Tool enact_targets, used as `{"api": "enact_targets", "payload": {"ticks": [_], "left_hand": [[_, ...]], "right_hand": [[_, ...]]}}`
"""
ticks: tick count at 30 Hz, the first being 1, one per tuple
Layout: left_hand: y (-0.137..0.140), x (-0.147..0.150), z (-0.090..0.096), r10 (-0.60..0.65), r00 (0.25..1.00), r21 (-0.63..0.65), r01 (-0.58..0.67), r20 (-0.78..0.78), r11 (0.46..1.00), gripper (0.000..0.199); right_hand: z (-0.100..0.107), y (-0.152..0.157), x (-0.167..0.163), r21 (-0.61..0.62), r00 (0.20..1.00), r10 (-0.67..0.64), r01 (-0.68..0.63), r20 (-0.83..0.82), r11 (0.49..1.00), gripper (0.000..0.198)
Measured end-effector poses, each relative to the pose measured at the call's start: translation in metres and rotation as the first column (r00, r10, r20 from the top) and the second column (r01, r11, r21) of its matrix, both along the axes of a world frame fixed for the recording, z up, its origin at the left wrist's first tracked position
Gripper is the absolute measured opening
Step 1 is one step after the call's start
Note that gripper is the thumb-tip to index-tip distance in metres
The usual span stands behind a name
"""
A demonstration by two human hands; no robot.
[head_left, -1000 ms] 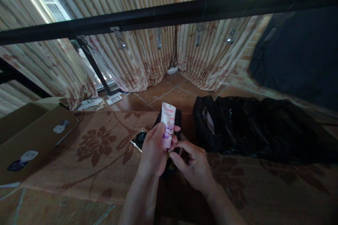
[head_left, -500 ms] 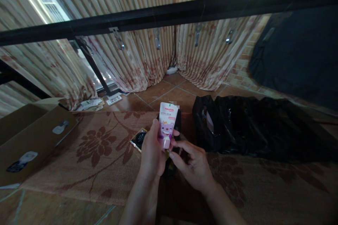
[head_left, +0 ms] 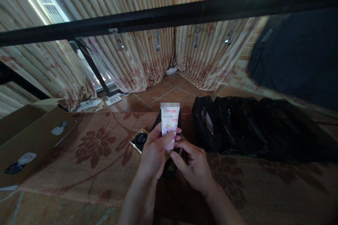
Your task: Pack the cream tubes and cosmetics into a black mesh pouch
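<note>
My left hand point(head_left: 154, 151) is wrapped round a white and pink squeeze tube point(head_left: 169, 121) with a cartoon animal on it. Its thumb lies across the tube's front, covering part of the picture. The narrow pink end points down toward me. Close to that lower end, the thumb and bent forefinger of my right hand point(head_left: 194, 163) come together in a pinch; what sits between them is too small to make out. Beneath both hands is a dark item point(head_left: 171, 168), mostly hidden. A flat packet with a black round shape point(head_left: 139, 140) lies just left of my left hand.
A patterned brown cloth point(head_left: 102, 147) covers the surface before me. At the left stands an open cardboard box point(head_left: 34, 140); black bags point(head_left: 245, 123) lie in a row at the right. A dark rail point(head_left: 169, 14) with metal hooks crosses ahead, before striped curtains point(head_left: 142, 59).
The left thumb has moved from the tube's side onto its front. The tube has become more upright and shifted slightly right. My right hand has barely moved.
</note>
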State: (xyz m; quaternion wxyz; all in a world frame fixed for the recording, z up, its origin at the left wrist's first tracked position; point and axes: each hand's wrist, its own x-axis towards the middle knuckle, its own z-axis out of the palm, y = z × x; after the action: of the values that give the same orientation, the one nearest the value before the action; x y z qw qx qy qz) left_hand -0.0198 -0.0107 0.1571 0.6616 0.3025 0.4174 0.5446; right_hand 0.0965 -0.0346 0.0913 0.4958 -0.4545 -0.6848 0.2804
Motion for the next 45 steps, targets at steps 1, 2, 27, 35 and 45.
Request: {"api": "enact_targets", "payload": {"ticks": [1, 2, 27, 35, 45], "left_hand": [[0.0002, -0.0004, -0.0004, -0.004, 1.000, 0.002, 0.004, 0.002, 1.000, 0.026], [0.0003, -0.0007, -0.0009, -0.009, 1.000, 0.004, 0.009, 0.001, 1.000, 0.025], [0.0010, -0.0016, -0.0033, -0.031, 0.999, -0.006, 0.031, -0.018, 1.000, 0.021], [0.0014, -0.0023, -0.0041, -0.032, 0.999, -0.015, 0.031, -0.022, 0.999, 0.023], [0.0013, -0.0017, -0.0032, -0.027, 0.999, -0.016, 0.026, -0.030, 1.000, 0.020]], "right_hand": [[-0.0006, 0.0001, 0.0000, 0.004, 1.000, 0.001, -0.001, -0.001, 1.000, 0.015], [-0.0010, 0.0001, -0.0001, 0.010, 1.000, 0.002, -0.002, -0.003, 1.000, 0.014], [0.0003, 0.0001, -0.0011, -0.015, 1.000, -0.004, 0.004, 0.010, 1.000, 0.013], [0.0004, 0.0000, -0.0003, -0.017, 1.000, -0.002, 0.003, 0.031, 1.000, 0.014], [0.0039, 0.0001, -0.0017, -0.014, 0.999, -0.011, 0.011, 0.036, 1.000, 0.012]]}}
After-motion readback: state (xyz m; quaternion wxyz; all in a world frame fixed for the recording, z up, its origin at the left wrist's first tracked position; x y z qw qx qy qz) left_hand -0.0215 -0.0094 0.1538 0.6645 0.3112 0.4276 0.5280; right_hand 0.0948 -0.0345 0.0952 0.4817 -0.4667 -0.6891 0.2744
